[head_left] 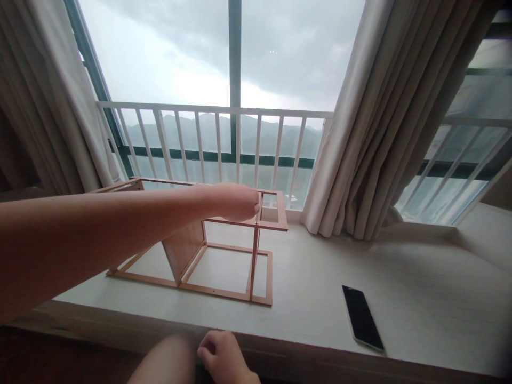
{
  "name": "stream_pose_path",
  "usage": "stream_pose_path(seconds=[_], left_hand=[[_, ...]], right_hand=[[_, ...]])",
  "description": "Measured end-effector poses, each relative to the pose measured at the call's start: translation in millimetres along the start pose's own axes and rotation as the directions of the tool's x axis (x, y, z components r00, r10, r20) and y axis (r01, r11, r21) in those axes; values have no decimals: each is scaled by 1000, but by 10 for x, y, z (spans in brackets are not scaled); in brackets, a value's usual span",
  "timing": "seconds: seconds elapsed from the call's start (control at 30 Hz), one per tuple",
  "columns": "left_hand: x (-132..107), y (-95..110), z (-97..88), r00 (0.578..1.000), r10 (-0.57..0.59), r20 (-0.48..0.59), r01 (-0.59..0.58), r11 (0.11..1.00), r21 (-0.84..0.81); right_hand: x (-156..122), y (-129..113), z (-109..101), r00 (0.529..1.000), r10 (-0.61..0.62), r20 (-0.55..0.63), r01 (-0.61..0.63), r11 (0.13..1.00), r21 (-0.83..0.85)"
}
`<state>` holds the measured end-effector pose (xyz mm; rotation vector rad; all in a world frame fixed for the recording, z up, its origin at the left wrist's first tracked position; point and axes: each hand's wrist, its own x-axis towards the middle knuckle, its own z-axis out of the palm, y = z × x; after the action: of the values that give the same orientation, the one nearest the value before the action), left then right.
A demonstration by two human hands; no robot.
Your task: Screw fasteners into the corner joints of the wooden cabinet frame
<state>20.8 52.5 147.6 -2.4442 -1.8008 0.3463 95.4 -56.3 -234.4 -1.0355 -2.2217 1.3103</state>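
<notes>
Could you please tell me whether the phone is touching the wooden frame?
Apart: the head view plainly shows the pale sill between the phone and the wooden frame.

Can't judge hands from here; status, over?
Left hand at top of wooden frame, grip hidden. Right hand loosely curled beside knee. Phone lies apart, right of frame.

Grey daylight from the window (235, 64) beyond the left grip (239, 202), near-white glare in the sky (192, 85) above it, dim interior, shaded forearm (120, 218), dark-folded curtain (384, 133) right of the grip, soft detail, wide-angle stretch toward the edges
</notes>
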Motion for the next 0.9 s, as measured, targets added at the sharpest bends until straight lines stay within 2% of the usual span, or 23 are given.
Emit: stream_pose_path(seconds=[0.17, 0.47, 0.8, 0.9], left_hand=[[-46, 80, -15, 981, -188, -47, 183, 977, -107], [-23, 133, -17, 963, -255, -82, 248, 964, -92], [14, 229, -44, 956, -292, -16, 287, 947, -147], [52, 223, -41, 956, -291, -30, 282, 946, -161]], right_hand=[[-14, -30, -28, 1000, 1, -4, -1, 1000, -1], [-34, -41, -38, 1000, 2, -5, -2, 1000, 10], [-34, -51, -42, 1000, 13, 4, -13, 1000, 10], [-42, -45, -35, 1000, 1, 3, -1, 1000, 1]])
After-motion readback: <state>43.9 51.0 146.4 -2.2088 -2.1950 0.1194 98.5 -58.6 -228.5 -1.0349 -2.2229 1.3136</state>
